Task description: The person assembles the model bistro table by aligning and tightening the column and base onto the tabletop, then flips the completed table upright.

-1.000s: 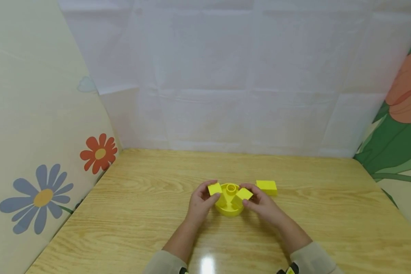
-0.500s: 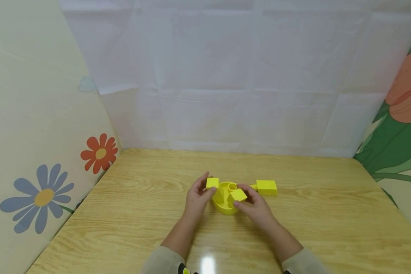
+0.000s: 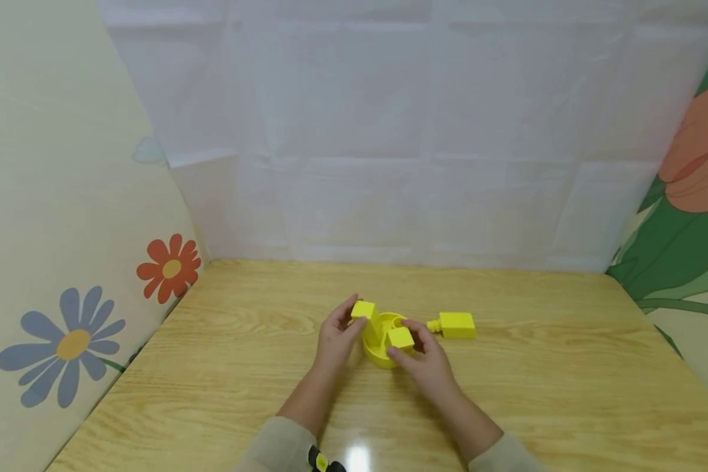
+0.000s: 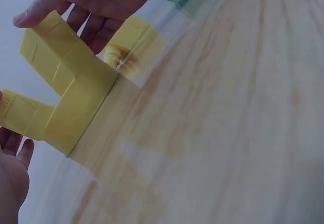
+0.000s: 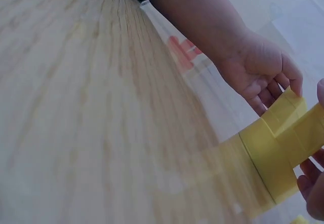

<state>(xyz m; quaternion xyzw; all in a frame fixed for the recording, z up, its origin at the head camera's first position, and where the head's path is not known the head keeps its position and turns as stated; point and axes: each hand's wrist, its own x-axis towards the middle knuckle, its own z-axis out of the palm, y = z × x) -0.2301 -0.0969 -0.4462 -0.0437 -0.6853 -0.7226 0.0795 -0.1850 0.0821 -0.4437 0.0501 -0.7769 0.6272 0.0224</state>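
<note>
A round yellow base rests on the table, with two yellow rectangular blocks standing up from it. My left hand pinches the left block near its top, thumb in front and fingers behind. The right block is held the same way by my right hand. Between them, a small round socket shows partly at the base's far side. In the left wrist view, both blocks lean outward from the base.
Right of the base lies another yellow block on its side, with a threaded screw end pointing left. A white sheet hangs behind the wooden table. Flower-printed walls flank both sides.
The base has turned clockwise and slid slightly left, with both hands on its blocks. My right hand's move left uncovers the lying block's screw end.
</note>
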